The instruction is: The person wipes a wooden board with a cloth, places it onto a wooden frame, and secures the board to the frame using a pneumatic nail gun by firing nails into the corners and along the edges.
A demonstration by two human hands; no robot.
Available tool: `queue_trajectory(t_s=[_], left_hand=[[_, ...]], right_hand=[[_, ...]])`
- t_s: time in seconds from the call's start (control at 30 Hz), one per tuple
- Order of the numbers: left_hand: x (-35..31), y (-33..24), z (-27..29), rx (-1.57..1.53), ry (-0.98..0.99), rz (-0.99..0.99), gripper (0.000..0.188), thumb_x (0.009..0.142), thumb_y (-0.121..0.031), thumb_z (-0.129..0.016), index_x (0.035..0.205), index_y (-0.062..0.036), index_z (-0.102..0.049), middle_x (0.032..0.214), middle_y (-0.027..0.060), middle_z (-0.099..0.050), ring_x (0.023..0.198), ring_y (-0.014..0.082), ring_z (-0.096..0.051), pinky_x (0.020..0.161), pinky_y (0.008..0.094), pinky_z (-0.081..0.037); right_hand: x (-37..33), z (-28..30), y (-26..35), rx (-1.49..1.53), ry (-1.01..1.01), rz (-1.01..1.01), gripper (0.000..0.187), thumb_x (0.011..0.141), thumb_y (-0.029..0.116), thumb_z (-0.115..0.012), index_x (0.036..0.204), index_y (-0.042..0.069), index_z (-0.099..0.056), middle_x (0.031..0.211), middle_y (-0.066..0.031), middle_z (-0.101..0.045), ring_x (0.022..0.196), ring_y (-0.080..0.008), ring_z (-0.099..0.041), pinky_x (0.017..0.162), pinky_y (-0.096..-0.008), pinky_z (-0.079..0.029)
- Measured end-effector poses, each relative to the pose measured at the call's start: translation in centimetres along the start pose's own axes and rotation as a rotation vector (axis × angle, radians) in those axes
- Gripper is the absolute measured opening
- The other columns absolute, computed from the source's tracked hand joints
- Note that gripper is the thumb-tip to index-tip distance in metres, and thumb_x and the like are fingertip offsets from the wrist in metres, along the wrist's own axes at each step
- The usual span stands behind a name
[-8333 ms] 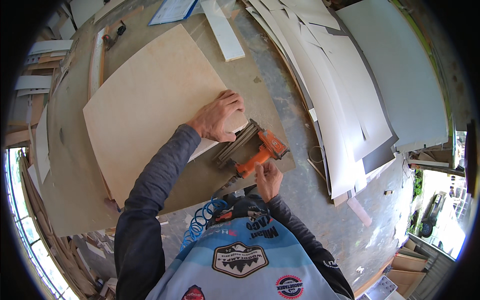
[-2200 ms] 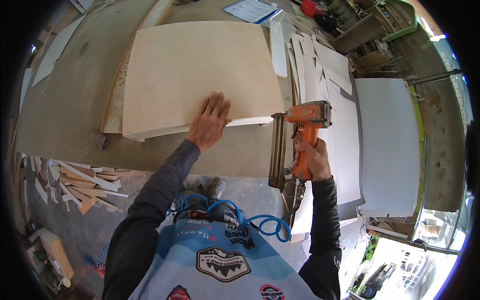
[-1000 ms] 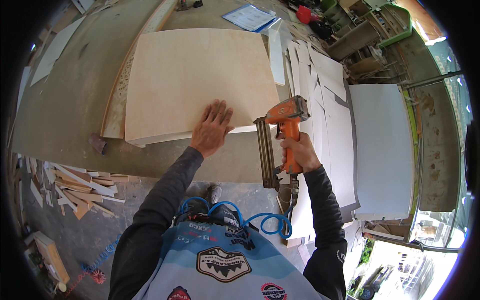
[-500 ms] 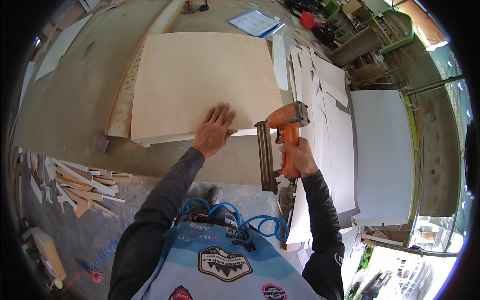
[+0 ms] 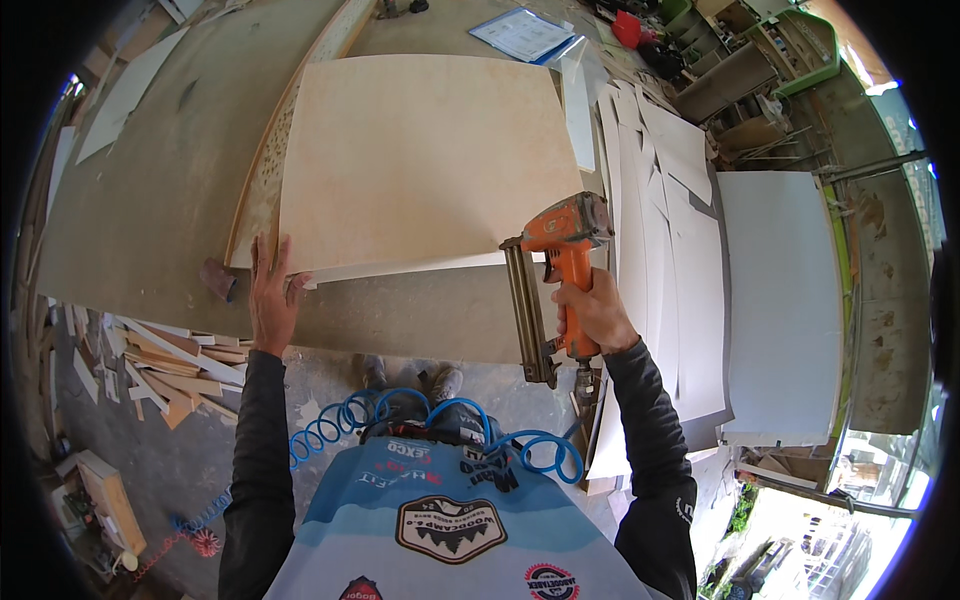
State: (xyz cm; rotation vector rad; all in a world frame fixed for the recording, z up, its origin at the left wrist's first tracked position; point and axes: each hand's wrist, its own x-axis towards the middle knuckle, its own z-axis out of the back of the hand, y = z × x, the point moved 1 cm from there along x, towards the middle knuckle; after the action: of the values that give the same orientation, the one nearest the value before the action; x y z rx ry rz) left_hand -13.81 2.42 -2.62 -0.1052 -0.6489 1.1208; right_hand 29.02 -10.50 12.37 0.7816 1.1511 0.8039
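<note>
A pale plywood panel (image 5: 430,150) lies on the worktable (image 5: 150,210), its near edge showing a white strip beneath. At the panel's near left corner rests my left hand (image 5: 272,295), fingers stretched forward against the edge and holding nothing. My right hand (image 5: 597,310) grips an orange nail gun (image 5: 568,230) by its handle. The gun's nose touches or hovers just over the panel's near right corner; I cannot tell which. From its base a coiled blue air hose (image 5: 545,452) loops across in front of my body.
A long speckled board (image 5: 262,180) lies along the panel's left side. Farther back is a blue clipboard with papers (image 5: 522,36). White sheets (image 5: 680,260) are stacked at the right. Wood offcuts (image 5: 170,365) cover the floor at the lower left.
My left hand has slid from the panel's near middle to its near left corner. The nail gun stays in my right hand near the right corner, barely moved.
</note>
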Motion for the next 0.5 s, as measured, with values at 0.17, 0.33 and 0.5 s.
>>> queue_trajectory(t_s=[0.17,0.33,0.5], left_hand=[[-0.03,-0.12,-0.7,-0.202,0.003,-0.003,0.058,0.097,-0.017,-0.063,0.15,-0.0028,-0.043,0.156,0.0231,-0.039,0.144,0.0395,-0.038,0.111,0.0426,-0.042],[-0.04,-0.14,-0.68,-0.216,-0.003,0.004,0.056,0.098,-0.015,-0.062,0.15,-0.0032,-0.044,0.155,0.0223,-0.041,0.143,0.0383,-0.04,0.109,0.0424,-0.044],[-0.18,0.08,-1.01,-0.227,-0.033,-0.002,0.055,0.098,-0.017,-0.062,0.149,-0.0031,-0.045,0.154,0.0221,-0.042,0.142,0.0388,-0.042,0.107,0.0423,-0.046]], right_hand=[[-0.08,-0.13,0.57,-0.003,-0.005,0.006,0.02,0.085,0.006,-0.06,0.101,-0.007,-0.059,0.066,-0.0075,-0.056,0.05,-0.0161,-0.056,0.047,-0.0324,-0.051],[-0.08,-0.22,0.59,-0.021,-0.002,0.0,0.02,0.085,0.006,-0.06,0.101,-0.006,-0.059,0.066,-0.0071,-0.056,0.05,-0.0158,-0.056,0.047,-0.0321,-0.05],[-0.11,-0.63,0.7,-0.011,-0.006,-0.014,0.019,0.086,0.006,-0.059,0.102,-0.006,-0.059,0.067,-0.0065,-0.056,0.051,-0.0153,-0.056,0.048,-0.0317,-0.051]])
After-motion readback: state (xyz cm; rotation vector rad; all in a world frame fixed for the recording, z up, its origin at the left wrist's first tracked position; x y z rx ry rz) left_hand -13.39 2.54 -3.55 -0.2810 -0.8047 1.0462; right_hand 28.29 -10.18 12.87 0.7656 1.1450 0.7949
